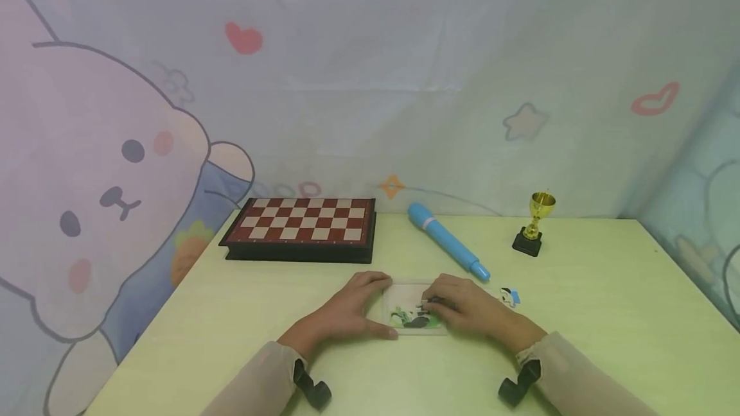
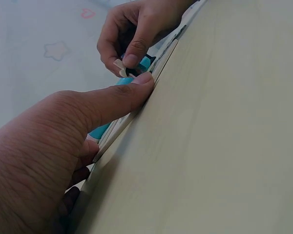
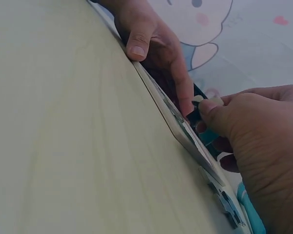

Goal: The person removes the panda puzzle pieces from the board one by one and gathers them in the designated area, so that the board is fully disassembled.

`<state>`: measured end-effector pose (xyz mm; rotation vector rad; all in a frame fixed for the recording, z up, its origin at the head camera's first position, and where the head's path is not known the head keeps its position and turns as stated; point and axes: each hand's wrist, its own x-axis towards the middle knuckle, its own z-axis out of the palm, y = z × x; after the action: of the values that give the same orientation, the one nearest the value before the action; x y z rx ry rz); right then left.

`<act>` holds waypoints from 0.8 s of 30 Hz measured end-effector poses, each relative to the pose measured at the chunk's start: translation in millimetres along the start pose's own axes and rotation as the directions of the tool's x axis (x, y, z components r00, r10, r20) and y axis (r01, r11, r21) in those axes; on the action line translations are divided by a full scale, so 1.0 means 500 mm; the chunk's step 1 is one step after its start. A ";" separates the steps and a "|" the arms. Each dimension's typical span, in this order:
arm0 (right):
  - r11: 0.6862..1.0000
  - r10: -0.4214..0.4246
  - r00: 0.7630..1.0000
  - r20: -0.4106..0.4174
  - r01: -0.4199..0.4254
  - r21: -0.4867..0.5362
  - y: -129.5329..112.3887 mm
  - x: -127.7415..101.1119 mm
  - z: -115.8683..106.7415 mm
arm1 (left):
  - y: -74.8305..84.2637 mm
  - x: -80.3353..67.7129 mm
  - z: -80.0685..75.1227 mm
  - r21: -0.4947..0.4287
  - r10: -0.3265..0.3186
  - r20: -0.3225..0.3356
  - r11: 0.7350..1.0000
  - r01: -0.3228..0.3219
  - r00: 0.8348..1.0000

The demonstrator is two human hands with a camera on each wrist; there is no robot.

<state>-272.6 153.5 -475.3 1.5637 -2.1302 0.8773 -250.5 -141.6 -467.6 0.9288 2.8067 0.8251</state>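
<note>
Head view: we record a flat puzzle tray (image 1: 405,307) lying on the bench (image 1: 578,339), in front of the chessboard (image 1: 302,220) and just short of the blue pen-shaped cylinder (image 1: 448,241). The tray's long axis runs left to right, so it spans the gap between both hands. The left hand (image 1: 347,310) holds the tray's left end, thumb curled against the near edge and fingers over the far edge. The right hand (image 1: 468,310) sits over the tray's right half and pinches a small puzzle piece (image 2: 121,67) between thumb and forefinger, directly above the tray surface; the left wrist view confirms this pinch. The right hand is therefore the nearer one to the piece. A loose piece (image 1: 510,296) lies on the bench just right of the tray. A small gold trophy (image 1: 534,223) stands well right of the chessboard.
</note>
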 end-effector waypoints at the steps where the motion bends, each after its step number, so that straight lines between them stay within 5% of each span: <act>1: 1.000 -0.014 1.000 -0.008 0.014 -0.001 0.000 0.000 0.000 | 0.000 -0.001 0.001 0.000 -0.001 0.003 1.000 0.001 1.000; 14: 0.998 -0.051 0.996 -0.076 0.053 0.031 -0.005 -0.006 -0.015 | 0.000 -0.001 0.004 -0.005 0.009 0.008 1.000 -0.009 1.000; 24: 0.998 -0.038 0.984 -0.177 0.047 0.047 -0.001 -0.071 -0.074 | 0.003 -0.003 0.001 0.012 0.006 -0.003 1.000 -0.005 1.000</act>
<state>-263.3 203.7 -469.4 1.4906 -1.9586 1.0221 -248.5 -141.1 -467.4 0.9383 2.8162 0.8111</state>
